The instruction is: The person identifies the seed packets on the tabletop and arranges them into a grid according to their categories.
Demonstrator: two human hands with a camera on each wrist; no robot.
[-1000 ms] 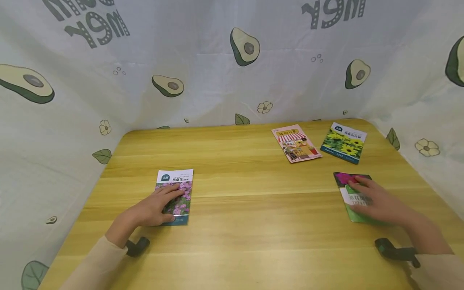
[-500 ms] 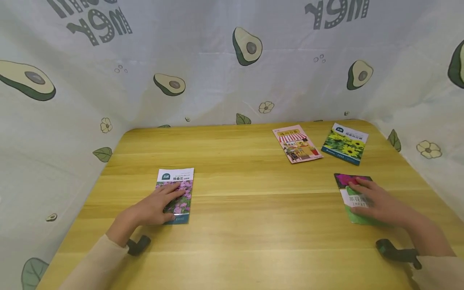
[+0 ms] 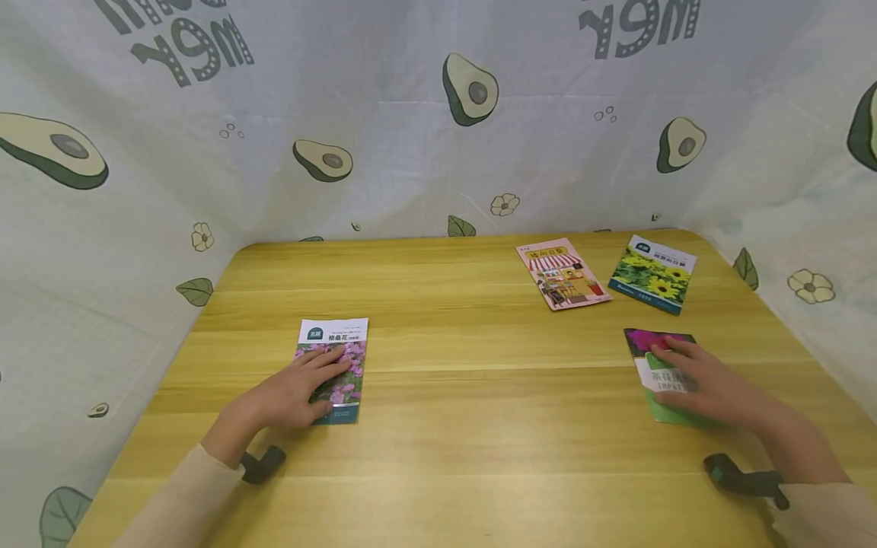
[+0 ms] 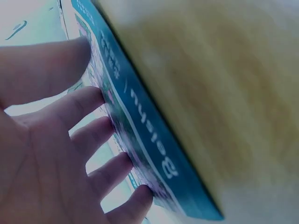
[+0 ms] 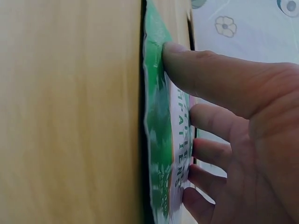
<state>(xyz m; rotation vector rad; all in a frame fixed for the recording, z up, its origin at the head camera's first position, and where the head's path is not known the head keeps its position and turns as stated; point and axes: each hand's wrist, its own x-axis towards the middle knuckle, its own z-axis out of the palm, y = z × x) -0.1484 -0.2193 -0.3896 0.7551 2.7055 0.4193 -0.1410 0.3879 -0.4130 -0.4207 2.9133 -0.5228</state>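
My left hand (image 3: pixel 294 392) rests with spread fingers on a seed packet with pink-purple flowers (image 3: pixel 351 364) and a blue bottom band, lying flat at the left of the table. In the left wrist view its fingertips touch the face of that packet (image 4: pixel 149 140). At the right, my right hand (image 3: pixel 712 388) lies over a green and white seed packet with a magenta flower (image 3: pixel 661 415). The right wrist view shows thumb and fingertips pressing on the green packet (image 5: pixel 159 126), which lies against the tabletop. Part of each packet is hidden beneath the hand.
Toward the back right of the wooden table (image 3: pixel 479 457) lie a pink packet with a striped awning picture (image 3: pixel 563 275) and a yellow-flower seed packet (image 3: pixel 653 274). An avocado-print cloth (image 3: pixel 404 91) hangs behind and along both sides.
My right hand and the green packet beneath it have shifted slightly left. The left hand stays on its packet. The head view has drifted a little.
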